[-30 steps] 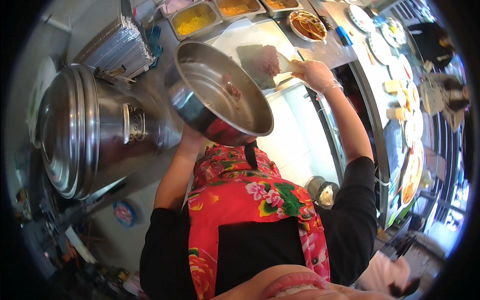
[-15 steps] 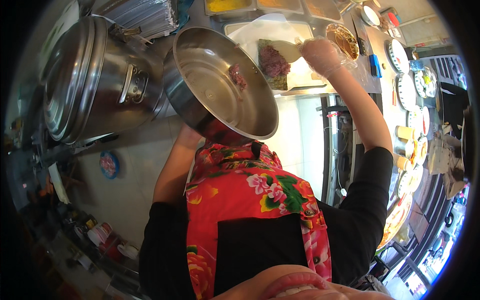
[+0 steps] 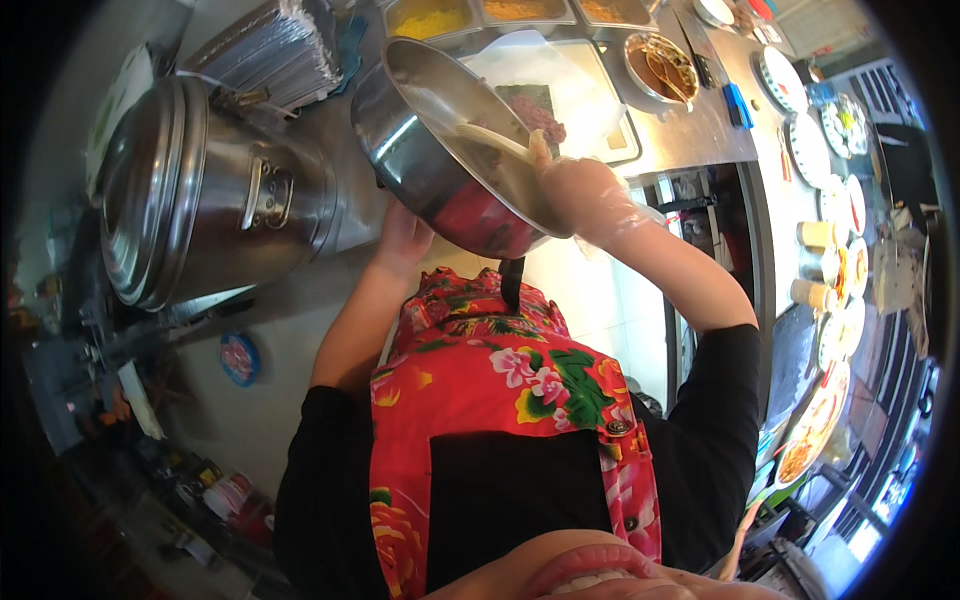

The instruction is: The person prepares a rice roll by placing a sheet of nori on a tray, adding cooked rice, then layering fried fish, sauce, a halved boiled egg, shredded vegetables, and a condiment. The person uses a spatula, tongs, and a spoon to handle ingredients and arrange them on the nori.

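Note:
My left hand [image 3: 405, 238] grips the big steel bowl [image 3: 400, 150] from below at its near left side; its fingers are partly hidden behind the bowl. The bowl is tilted toward the counter. My right hand [image 3: 585, 200], in a clear plastic glove, is closed around a pale rice paddle [image 3: 492, 137], whose blade reaches inside the bowl. Just past the rim, a mound of purple rice [image 3: 545, 120] lies on a dark green seaweed sheet [image 3: 538, 95], on clear film [image 3: 510, 62] over a white board [image 3: 622, 152]. The bowl hides part of them.
A large lidded steel pot [image 3: 225, 190] stands at left, beside a foil-like stack [image 3: 270, 60]. Metal trays of food [image 3: 430, 18] line the back. A bowl of brown sauce [image 3: 660, 68], a knife [image 3: 703, 65] and a blue object [image 3: 738, 106] lie right; plates [image 3: 808, 150] line the far-right counter.
My right hand has come left and nearer from over the seaweed and rice, bringing the paddle into the bowl. The bowl has turned and now covers part of the rice.

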`<control>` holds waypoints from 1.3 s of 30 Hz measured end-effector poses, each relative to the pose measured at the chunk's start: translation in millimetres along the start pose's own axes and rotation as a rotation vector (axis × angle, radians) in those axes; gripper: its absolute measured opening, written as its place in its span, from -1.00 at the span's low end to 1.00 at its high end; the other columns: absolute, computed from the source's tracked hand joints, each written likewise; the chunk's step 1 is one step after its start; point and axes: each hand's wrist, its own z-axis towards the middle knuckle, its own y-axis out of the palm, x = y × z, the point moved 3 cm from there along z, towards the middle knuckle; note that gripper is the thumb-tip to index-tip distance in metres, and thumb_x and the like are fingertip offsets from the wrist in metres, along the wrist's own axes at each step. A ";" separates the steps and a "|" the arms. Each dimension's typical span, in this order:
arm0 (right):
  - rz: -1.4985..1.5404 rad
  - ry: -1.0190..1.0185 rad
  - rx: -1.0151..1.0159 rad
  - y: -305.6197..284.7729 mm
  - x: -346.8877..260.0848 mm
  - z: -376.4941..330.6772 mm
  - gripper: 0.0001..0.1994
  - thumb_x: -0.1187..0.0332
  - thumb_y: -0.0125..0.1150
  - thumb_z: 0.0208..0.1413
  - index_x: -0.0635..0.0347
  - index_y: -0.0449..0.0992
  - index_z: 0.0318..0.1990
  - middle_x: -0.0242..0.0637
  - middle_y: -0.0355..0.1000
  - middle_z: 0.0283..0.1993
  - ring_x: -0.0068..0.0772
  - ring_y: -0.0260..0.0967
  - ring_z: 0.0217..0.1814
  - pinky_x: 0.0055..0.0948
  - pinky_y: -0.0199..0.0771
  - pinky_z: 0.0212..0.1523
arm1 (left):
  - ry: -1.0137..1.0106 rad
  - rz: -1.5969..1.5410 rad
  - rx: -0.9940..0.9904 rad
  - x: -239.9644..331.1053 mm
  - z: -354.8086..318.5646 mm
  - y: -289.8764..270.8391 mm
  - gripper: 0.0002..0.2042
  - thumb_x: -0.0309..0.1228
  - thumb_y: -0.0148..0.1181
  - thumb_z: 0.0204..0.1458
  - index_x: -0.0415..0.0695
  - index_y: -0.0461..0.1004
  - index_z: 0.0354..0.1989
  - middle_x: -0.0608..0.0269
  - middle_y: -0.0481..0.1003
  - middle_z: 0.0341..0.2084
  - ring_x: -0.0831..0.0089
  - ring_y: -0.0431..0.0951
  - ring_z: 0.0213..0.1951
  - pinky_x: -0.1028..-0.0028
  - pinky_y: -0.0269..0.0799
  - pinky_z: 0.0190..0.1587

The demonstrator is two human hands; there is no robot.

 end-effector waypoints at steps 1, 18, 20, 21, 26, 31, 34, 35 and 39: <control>0.008 0.011 -0.008 5.1 -1.4 4.9 -0.30 0.49 0.04 0.14 0.54 -0.09 0.39 -0.01 0.55 -0.34 -0.03 0.57 -0.31 -0.20 0.57 -0.33 | -0.018 0.029 0.033 -1.4 1.0 -0.6 -0.64 -0.26 -0.01 0.31 -0.13 0.36 0.20 0.24 0.46 0.13 0.35 0.49 0.13 0.30 0.42 0.18; 0.248 0.029 0.002 15.0 26.0 -19.1 -0.43 0.51 -0.11 0.22 0.31 0.00 0.39 0.02 0.53 -0.27 0.07 0.55 -0.23 -0.06 0.54 -0.28 | 0.005 0.348 0.305 15.1 -7.6 40.2 -0.72 -0.20 0.05 0.24 -0.04 0.50 0.01 0.43 0.61 -0.24 0.59 0.60 -0.36 0.57 0.43 -0.51; 0.238 0.126 0.042 18.6 31.3 -14.1 -0.46 0.50 -0.12 0.23 0.27 0.03 0.38 0.02 0.53 -0.26 0.08 0.54 -0.23 -0.03 0.54 -0.26 | 0.019 0.371 0.275 16.1 -10.1 37.2 -0.70 -0.19 0.05 0.24 -0.06 0.49 0.03 0.37 0.61 -0.19 0.54 0.61 -0.29 0.52 0.47 -0.40; 0.241 0.160 0.119 18.5 36.3 -11.3 -0.47 0.50 -0.13 0.24 0.26 0.04 0.38 0.02 0.53 -0.26 0.08 0.54 -0.22 -0.02 0.54 -0.25 | 0.029 0.384 0.260 16.6 -11.8 34.1 -0.68 -0.18 0.05 0.24 -0.07 0.48 0.06 0.33 0.60 -0.14 0.50 0.61 -0.22 0.48 0.51 -0.30; 0.359 0.162 0.155 32.6 82.4 3.9 -0.51 0.41 0.03 0.24 0.25 0.19 0.32 0.10 0.52 -0.25 0.14 0.52 -0.19 -0.01 0.51 -0.27 | 0.069 0.414 0.228 20.7 -26.4 11.3 -0.64 -0.16 0.05 0.24 -0.09 0.46 0.09 0.26 0.59 -0.07 0.43 0.60 -0.12 0.42 0.54 -0.14; 1.113 0.313 0.322 63.7 121.3 -24.4 -0.47 0.28 0.12 0.26 0.27 0.26 0.34 -0.35 0.41 -0.44 -0.62 0.31 -0.52 -0.50 0.38 -0.53 | 0.101 0.350 0.227 24.4 -49.6 4.8 -0.63 -0.14 0.05 0.24 -0.10 0.46 0.10 0.24 0.57 -0.05 0.40 0.59 -0.08 0.39 0.52 -0.08; 1.439 0.330 0.434 60.9 119.6 -57.3 -0.42 0.16 0.16 0.22 0.21 0.30 0.34 -0.45 0.40 -0.36 -0.68 0.28 -0.41 -0.65 0.27 -0.46 | 0.183 0.291 0.232 32.2 -71.4 6.5 -0.62 -0.13 0.05 0.24 -0.10 0.45 0.11 0.23 0.57 -0.03 0.39 0.58 -0.06 0.37 0.50 -0.04; 1.477 0.309 0.552 52.0 117.8 -74.1 -0.42 0.16 0.18 0.22 0.23 0.30 0.33 -0.45 0.40 -0.35 -0.69 0.27 -0.39 -0.64 0.27 -0.45 | 0.211 0.268 0.231 39.5 -79.5 6.2 -0.61 -0.13 0.06 0.24 -0.10 0.45 0.11 0.23 0.56 -0.02 0.38 0.58 -0.05 0.37 0.50 -0.03; 1.899 -0.229 0.608 -10.4 76.2 -87.3 -0.27 0.16 0.33 0.16 0.43 0.17 0.35 -0.49 0.30 -0.52 -0.68 0.19 -0.61 -0.69 0.07 -0.66 | 0.410 0.145 0.317 104.4 -130.6 -28.2 -0.60 -0.12 0.06 0.24 -0.11 0.45 0.12 0.21 0.55 0.00 0.36 0.57 -0.02 0.34 0.48 0.02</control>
